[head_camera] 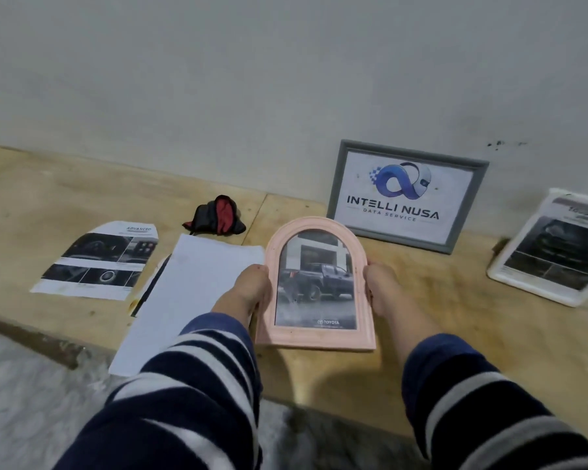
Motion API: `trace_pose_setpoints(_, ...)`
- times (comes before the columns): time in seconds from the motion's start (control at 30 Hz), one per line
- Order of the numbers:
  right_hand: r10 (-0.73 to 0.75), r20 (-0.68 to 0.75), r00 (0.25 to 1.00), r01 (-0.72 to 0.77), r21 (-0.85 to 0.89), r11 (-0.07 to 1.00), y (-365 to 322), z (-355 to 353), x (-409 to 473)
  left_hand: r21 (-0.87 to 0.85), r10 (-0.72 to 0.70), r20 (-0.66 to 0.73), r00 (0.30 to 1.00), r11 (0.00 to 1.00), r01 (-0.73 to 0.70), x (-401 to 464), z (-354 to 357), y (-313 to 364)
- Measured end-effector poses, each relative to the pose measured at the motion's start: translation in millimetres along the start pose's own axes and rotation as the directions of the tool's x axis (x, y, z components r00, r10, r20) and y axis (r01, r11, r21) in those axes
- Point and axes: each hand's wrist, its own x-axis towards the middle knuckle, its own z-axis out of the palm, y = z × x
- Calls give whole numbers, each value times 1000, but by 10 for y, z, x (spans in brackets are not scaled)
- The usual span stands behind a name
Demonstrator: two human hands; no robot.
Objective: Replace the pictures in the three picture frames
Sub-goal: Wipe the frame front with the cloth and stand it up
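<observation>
Both hands form the grip on the pink arched frame point(316, 286): the left hand point(252, 290) clasps its left edge and the right hand point(382, 288) clasps its right edge, thumbs on the front rim, the other fingers hidden behind. The frame is held tilted above the desk point(404, 317), its flat bottom edge toward the person, and it shows a picture of a dark pickup truck with a Toyota mark low down.

Just left of the grip lies a blank white sheet point(190, 300), its near corner reaching past the desk's front edge. Further left lies 1 arch-cut printed picture point(99, 262), flat on the wood. Beyond the sheet, toward the wall, sits a crumpled black and red cloth point(216, 217).

Just behind the grip, a grey frame point(408, 195) with the Intelli Nusa logo leans on the wall point(252, 96), its lower edge on the desk. Far right, a white frame point(554, 249) with a dark printed page lies tilted near the picture's border.

Bare wood shows right of the grip, between it and the white frame, and below it to the desk's front edge.
</observation>
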Motion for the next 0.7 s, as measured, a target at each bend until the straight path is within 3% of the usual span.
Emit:
trace_pose_setpoints(0.17,-4,-96,995,-6,-105,994,79,183,259,73,-45,61,997,997,40,335,12,10)
trace_pose_setpoints(0.37,30,-244,969,-73,-172,982,161,268,472,372,127,16,992,920,-124,543,105,55)
trace_pose_setpoints(0.5,111,-294,949,-161,-150,975,163,262,580,468,185,-24,983,871,-152,612,119,80)
trace_pose_setpoints(0.7,70,-343,937,-246,-504,828,95,265,623,599,250,-45,967,781,-174,661,123,99)
